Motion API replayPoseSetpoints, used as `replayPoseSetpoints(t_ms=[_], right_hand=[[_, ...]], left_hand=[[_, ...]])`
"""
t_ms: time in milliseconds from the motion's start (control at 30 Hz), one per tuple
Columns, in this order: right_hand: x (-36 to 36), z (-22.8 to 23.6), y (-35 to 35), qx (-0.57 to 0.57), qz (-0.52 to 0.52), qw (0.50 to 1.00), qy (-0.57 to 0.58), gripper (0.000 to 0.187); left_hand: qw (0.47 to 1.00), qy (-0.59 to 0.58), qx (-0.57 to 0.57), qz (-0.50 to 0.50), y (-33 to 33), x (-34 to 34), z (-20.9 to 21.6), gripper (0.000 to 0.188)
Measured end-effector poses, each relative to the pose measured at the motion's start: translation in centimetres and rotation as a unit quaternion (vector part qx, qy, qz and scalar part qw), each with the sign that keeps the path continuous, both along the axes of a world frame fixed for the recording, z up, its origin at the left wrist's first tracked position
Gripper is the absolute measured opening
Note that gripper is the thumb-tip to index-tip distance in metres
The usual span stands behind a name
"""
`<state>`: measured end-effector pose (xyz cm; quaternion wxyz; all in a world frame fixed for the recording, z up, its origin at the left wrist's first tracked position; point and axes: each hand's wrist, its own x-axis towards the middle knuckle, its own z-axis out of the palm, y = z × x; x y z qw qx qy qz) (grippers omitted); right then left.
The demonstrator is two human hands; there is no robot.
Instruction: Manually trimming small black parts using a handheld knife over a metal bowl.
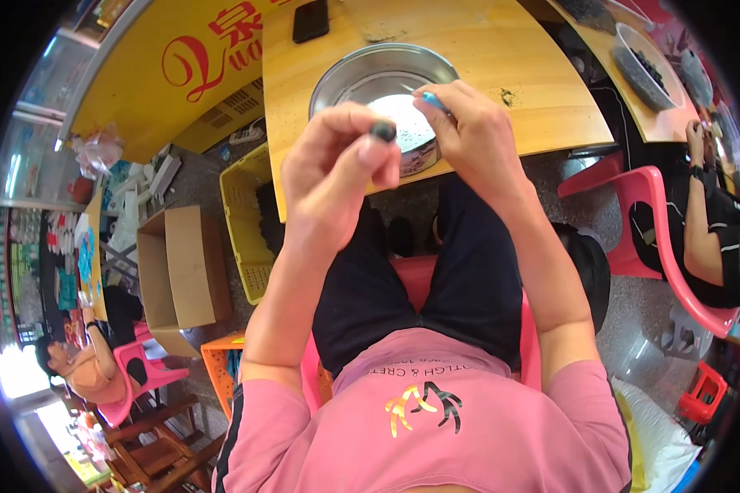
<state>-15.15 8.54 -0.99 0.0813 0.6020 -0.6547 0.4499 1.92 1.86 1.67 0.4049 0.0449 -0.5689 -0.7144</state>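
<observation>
My left hand (pixel 337 160) is raised over the near side of a round metal basin (pixel 330 76). Between its thumb and fingertips it pinches a small dark rounded piece (pixel 381 131), too blurred to name. To the right of it, my right hand (pixel 477 131) grips a small tool with a light blue handle (pixel 432 100). The tool's thin tip points left over the basin. Something bright white (pixel 409 115) shows inside the basin, partly hidden by both hands. The two hands are apart.
The basin stands on a wooden table (pixel 543 90) with a dark phone (pixel 311 21) and dark crumbs (pixel 506 98). A yellow crate (pixel 251 246) and cardboard box (pixel 193 263) stand left. A co-worker sits right on a pink chair (pixel 670 230); another person sits far left.
</observation>
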Motion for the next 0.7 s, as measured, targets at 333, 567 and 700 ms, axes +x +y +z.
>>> replayPoseSetpoints(t_ms=[333,567,700], right_hand=[[2.3,3.0,1.8,0.007,0.195,0.888,-0.417,0.024],[2.6,3.4,1.9,0.020,0.263,0.784,-0.562,0.021],[2.5,2.4,1.5,0.047,0.236,0.805,-0.542,0.020]], left_hand=[[0.995,0.002,0.079,0.061,0.0,-1.0,-1.5,0.020],[0.997,0.009,-0.020,0.070,-0.1,-0.9,-1.6,0.021],[0.993,-0.047,-0.019,0.111,-0.4,1.3,-1.4,0.021]])
